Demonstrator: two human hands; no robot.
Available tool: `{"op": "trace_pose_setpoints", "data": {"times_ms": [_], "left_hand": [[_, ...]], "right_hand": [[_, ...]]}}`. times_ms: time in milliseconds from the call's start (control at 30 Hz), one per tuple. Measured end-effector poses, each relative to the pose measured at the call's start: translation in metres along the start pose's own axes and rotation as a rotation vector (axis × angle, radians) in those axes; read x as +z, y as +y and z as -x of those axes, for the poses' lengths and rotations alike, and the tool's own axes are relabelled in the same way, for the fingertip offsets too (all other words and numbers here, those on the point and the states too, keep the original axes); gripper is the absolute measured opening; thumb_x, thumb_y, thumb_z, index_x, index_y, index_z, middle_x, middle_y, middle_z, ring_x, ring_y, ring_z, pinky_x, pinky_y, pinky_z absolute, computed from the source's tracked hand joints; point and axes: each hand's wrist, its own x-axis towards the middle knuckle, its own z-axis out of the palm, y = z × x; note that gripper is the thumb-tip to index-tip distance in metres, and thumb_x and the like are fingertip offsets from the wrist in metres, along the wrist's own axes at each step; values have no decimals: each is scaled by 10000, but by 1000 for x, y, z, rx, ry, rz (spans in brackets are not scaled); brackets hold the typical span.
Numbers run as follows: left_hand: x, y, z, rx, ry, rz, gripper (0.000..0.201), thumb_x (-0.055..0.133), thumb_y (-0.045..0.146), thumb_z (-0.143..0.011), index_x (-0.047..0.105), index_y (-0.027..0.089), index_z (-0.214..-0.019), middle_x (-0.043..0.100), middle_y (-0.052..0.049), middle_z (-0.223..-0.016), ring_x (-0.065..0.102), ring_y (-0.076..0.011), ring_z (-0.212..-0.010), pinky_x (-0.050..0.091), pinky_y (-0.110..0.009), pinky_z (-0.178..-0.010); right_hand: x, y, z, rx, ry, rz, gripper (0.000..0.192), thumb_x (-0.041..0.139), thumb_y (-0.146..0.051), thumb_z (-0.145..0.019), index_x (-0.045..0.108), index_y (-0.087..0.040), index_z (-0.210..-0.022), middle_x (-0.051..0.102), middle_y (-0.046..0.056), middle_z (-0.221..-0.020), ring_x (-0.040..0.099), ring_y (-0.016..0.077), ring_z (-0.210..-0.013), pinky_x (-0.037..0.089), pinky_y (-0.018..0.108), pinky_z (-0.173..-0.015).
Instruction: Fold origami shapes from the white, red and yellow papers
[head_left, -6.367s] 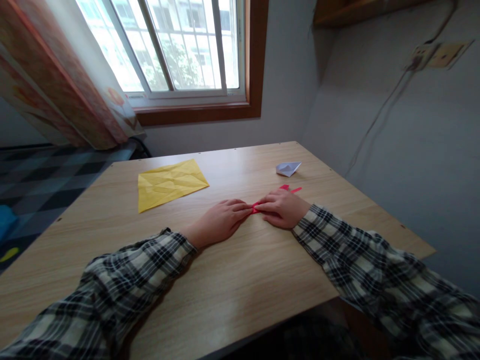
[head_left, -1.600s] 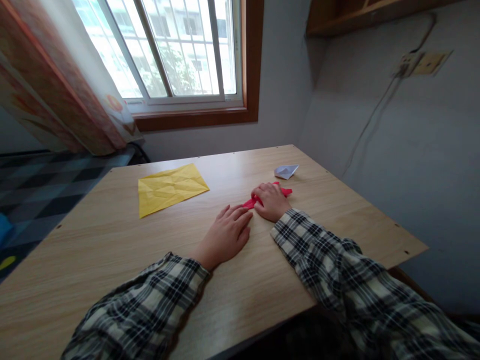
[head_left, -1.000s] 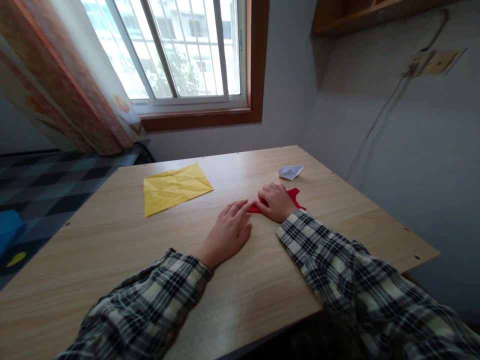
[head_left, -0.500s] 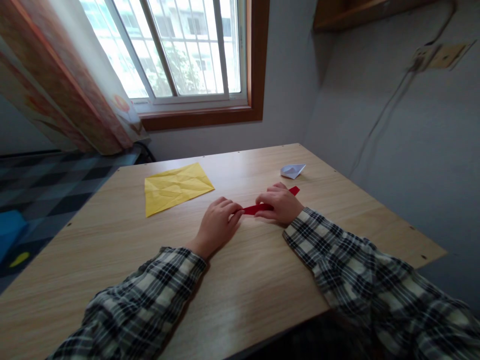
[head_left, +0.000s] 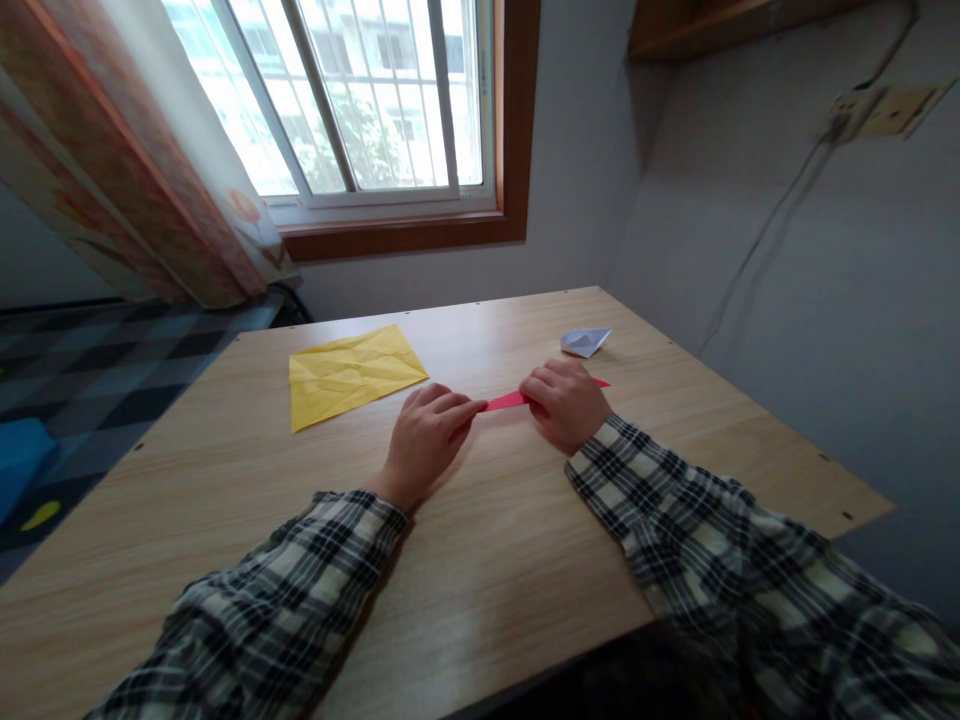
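A narrow folded strip of red paper (head_left: 505,401) stretches between my two hands, just over the table. My left hand (head_left: 431,440) pinches its left end between thumb and fingers. Farther along, my right hand (head_left: 568,403) is closed around the strip and hides its middle; a thin red tip sticks out past the knuckles on the right. Beyond the right hand sits a small folded white paper boat (head_left: 586,342). A creased yellow sheet of paper (head_left: 356,377) lies flat to the left of my left hand.
The wooden table (head_left: 480,600) reaches toward a wall and a barred window (head_left: 360,100). On the left hangs a patterned curtain (head_left: 142,150) above a checkered surface (head_left: 112,370). A cable (head_left: 757,245) runs down the right wall from a socket (head_left: 851,115).
The red strip has turned over to show a brighter, pinker-looking face. My right hand has rolled its fingers over it, and my left hand has shifted slightly up and left.
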Motion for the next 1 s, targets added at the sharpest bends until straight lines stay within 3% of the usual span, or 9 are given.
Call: {"op": "trace_pose_setpoints", "data": {"times_ms": [233, 367, 467, 733, 1000], "left_hand": [[5, 10, 1, -55, -65, 30, 372, 590, 142, -922, 636, 190, -1288, 684, -95, -1217, 567, -267, -1094, 475, -464, -1002], [5, 15, 0, -4, -166, 68, 217, 525, 211, -997, 699, 191, -1124, 683, -87, -1066, 582, -241, -988, 513, -409, -910], [4, 15, -1, -8, -221, 138, 225, 495, 211, -1016, 719, 192, -1009, 675, -73, -953, 587, -217, -916, 522, -362, -852], [1, 14, -2, -44, -240, 140, 223, 522, 179, -983, 736, 189, -920, 694, -63, -916, 609, -201, -871, 517, -338, -810], [3, 15, -1, -108, -231, 38, 213, 557, 270, -990, 736, 197, -902, 709, -55, -887, 624, -211, -844, 477, -330, -734]], "right_hand": [[9, 3, -1, -38, -182, -12, 142, 532, -171, -913, 659, -170, -977, 682, 105, -1003, 542, 253, -933, 338, 370, -791], [10, 2, -3, -34, -250, -31, 154, 528, -149, -905, 657, -170, -985, 678, 109, -1026, 556, 251, -961, 354, 358, -806], [9, 0, -4, -36, -271, -72, 148, 533, -132, -888, 656, -162, -964, 674, 115, -1032, 561, 246, -966, 370, 349, -823], [6, 3, -1, -25, -282, -237, 158, 530, -91, -882, 671, -159, -899, 678, 98, -977, 577, 213, -933, 409, 316, -839], [3, 3, -1, -3, -293, -231, 198, 565, -236, -963, 721, -162, -867, 691, 77, -920, 593, 191, -867, 387, 310, -777]]}}
